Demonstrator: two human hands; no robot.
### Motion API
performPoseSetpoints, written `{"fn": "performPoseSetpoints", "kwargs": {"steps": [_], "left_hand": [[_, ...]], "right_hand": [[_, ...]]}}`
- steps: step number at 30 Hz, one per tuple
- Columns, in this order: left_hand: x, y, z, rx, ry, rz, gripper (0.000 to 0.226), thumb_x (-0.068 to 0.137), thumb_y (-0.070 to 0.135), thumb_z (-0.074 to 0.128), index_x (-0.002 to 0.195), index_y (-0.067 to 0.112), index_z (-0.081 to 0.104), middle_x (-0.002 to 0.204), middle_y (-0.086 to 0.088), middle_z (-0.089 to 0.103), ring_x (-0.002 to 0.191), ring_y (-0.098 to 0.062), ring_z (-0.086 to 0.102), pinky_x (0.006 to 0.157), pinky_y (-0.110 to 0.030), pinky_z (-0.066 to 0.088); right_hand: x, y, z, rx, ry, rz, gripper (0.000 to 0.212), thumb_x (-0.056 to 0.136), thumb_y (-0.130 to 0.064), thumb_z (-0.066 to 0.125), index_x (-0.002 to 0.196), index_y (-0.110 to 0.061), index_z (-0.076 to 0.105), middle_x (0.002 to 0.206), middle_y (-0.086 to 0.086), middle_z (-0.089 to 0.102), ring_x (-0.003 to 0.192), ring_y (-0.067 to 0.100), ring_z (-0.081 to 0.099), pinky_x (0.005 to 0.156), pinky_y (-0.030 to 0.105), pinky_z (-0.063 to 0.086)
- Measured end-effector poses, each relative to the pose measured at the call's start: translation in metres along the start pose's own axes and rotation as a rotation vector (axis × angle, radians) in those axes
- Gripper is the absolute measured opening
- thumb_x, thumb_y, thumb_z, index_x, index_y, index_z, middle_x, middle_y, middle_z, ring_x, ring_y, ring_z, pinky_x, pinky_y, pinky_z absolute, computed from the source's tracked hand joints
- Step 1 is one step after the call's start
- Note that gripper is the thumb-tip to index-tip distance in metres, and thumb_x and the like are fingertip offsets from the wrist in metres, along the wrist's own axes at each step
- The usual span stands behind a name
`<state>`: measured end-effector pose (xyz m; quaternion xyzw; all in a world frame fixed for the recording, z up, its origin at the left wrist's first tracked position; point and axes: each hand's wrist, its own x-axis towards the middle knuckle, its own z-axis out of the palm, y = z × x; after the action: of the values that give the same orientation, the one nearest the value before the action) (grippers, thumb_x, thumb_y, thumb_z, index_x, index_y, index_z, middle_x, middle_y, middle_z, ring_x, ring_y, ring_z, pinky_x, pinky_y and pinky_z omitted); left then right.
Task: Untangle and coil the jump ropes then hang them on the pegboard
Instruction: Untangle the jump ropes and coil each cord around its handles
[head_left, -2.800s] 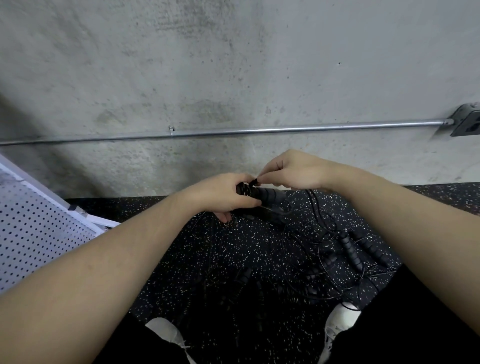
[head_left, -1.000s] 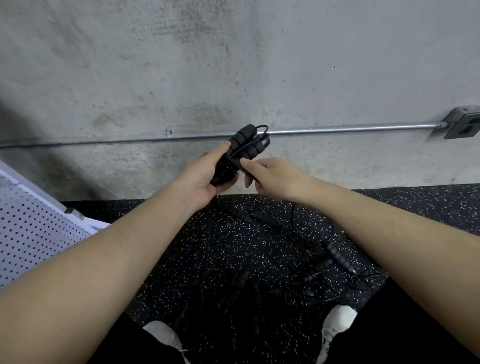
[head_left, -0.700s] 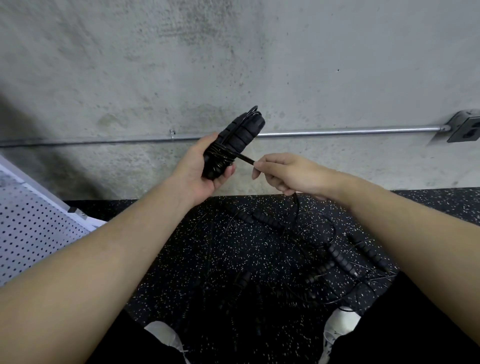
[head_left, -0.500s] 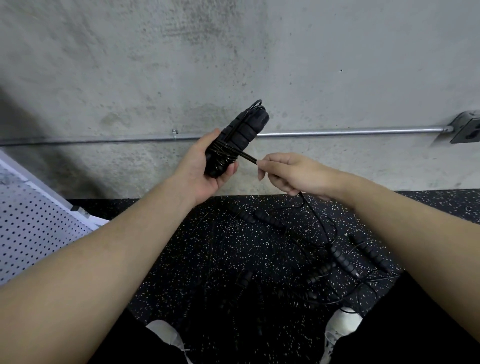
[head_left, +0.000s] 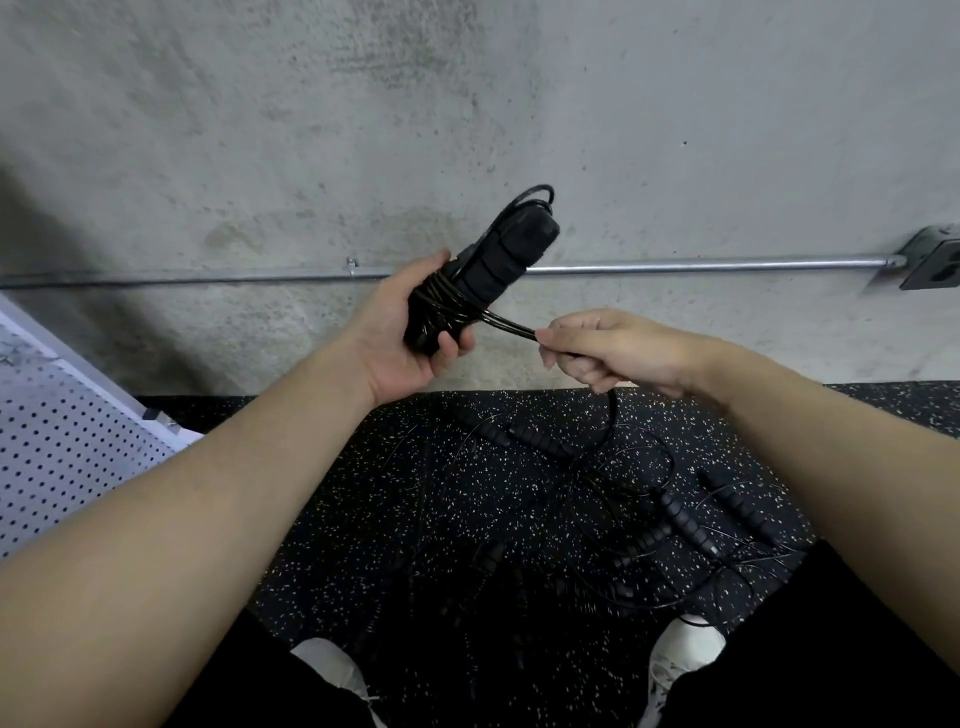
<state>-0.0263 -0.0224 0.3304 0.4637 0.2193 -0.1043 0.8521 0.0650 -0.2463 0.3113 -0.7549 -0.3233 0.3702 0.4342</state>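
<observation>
In the head view, the left hand (head_left: 402, 338) grips the black handles (head_left: 493, 265) of a jump rope, tilted up to the right, with cord wound around their lower part. The right hand (head_left: 613, 348) pinches the cord (head_left: 511, 326) just beside the handles and holds it tight. More tangled jump ropes (head_left: 670, 509) lie on the speckled floor (head_left: 415, 493) below. A white pegboard (head_left: 62, 447) leans at the left.

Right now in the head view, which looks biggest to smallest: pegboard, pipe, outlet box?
1. pegboard, though it is nearest, so unsure
2. pipe, long but thin
3. outlet box, cut off by the edge
</observation>
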Motion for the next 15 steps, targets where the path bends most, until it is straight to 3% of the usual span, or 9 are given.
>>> {"fn": "performPoseSetpoints", "kwargs": {"steps": [3,5,8,10,13,15], "left_hand": [[-0.002,-0.003,0.001,0.116,-0.056,-0.029,0.041,0.079,0.047,0.069,0.104,0.014,0.065,0.082,-0.007,0.064,0.052,-0.019,0.06,0.031,-0.017,0.041],[-0.003,-0.005,0.001,0.209,-0.099,-0.042,0.044,0.077,0.049,0.07,0.108,0.017,0.065,0.089,-0.009,0.067,0.054,-0.021,0.062,0.031,-0.018,0.042],[-0.005,-0.007,0.001,0.395,-0.169,-0.055,0.045,0.08,0.049,0.068,0.112,0.017,0.064,0.091,-0.013,0.072,0.059,-0.024,0.066,0.035,-0.018,0.045],[-0.006,-0.009,0.002,0.538,-0.21,-0.047,0.039,0.081,0.046,0.067,0.107,0.018,0.061,0.091,-0.013,0.072,0.063,-0.026,0.068,0.038,-0.019,0.046],[-0.006,-0.013,0.004,0.778,-0.258,-0.034,0.033,0.077,0.041,0.072,0.096,0.02,0.055,0.093,-0.017,0.074,0.068,-0.031,0.071,0.042,-0.023,0.047],[-0.003,-0.018,0.005,0.932,-0.252,-0.031,0.037,0.075,0.04,0.077,0.099,0.02,0.058,0.096,-0.017,0.075,0.072,-0.032,0.073,0.046,-0.026,0.05]], "right_hand": [[0.002,0.0,0.0,-0.134,0.141,0.072,0.045,0.084,-0.062,0.064,0.072,-0.019,0.058,0.054,-0.005,0.044,0.049,0.012,0.037,0.055,0.02,0.04],[0.005,0.001,-0.001,-0.141,0.231,0.109,0.047,0.079,-0.061,0.073,0.062,-0.022,0.054,0.052,-0.004,0.043,0.045,0.01,0.035,0.049,0.017,0.037],[0.008,0.006,-0.008,-0.051,0.287,0.122,0.03,0.091,-0.02,0.07,0.065,-0.015,0.056,0.057,0.0,0.047,0.054,0.014,0.038,0.052,0.023,0.034],[0.008,0.008,-0.01,-0.05,0.27,0.136,0.023,0.094,-0.007,0.062,0.072,-0.014,0.067,0.064,0.003,0.058,0.061,0.017,0.047,0.062,0.027,0.041],[0.004,0.001,-0.008,-0.042,0.193,0.163,0.025,0.083,-0.032,0.078,0.069,-0.017,0.066,0.053,-0.003,0.054,0.045,0.009,0.043,0.049,0.016,0.041],[0.003,-0.002,-0.006,-0.039,0.127,0.182,0.036,0.067,-0.052,0.081,0.075,-0.018,0.071,0.052,-0.003,0.046,0.046,0.01,0.038,0.057,0.02,0.042]]}}
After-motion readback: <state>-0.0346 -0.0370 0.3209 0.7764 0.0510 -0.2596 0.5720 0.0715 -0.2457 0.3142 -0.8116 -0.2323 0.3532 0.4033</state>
